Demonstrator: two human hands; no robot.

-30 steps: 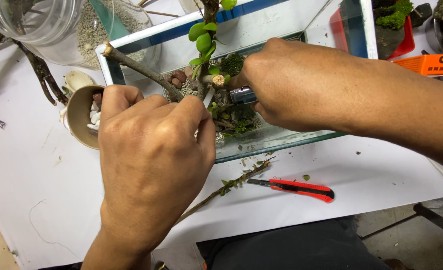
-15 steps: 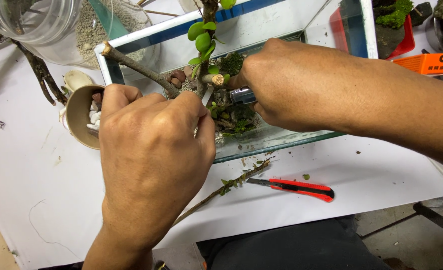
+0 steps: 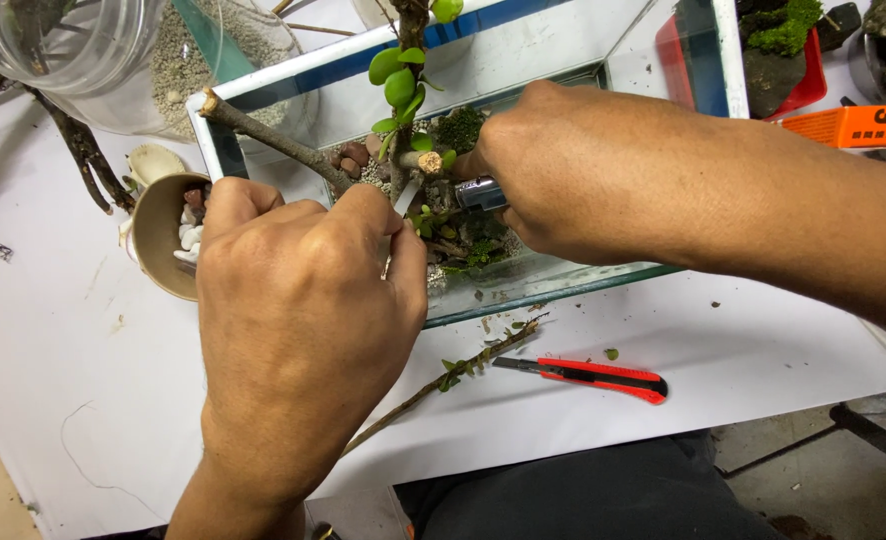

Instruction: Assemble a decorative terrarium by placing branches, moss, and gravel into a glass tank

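Observation:
A small glass tank [image 3: 723,60] stands on the white table, with gravel, moss and a thin branch with round green leaves [image 3: 400,85] inside. My left hand [image 3: 303,300] is closed around a thin pale tool whose tip reaches into the tank by the branch's cut stub [image 3: 429,162]. My right hand [image 3: 583,170] reaches in from the right, gripping a small silver metal object [image 3: 480,193] next to the stub. A bare stick [image 3: 273,140] leans over the tank's left corner.
A beige cup of pebbles [image 3: 158,235] sits left of the tank. A red utility knife [image 3: 593,375] and a cut twig [image 3: 443,375] lie in front. A clear jar [image 3: 53,40], gravel heap, red tray with moss [image 3: 783,40] and an orange object [image 3: 843,125] stand behind.

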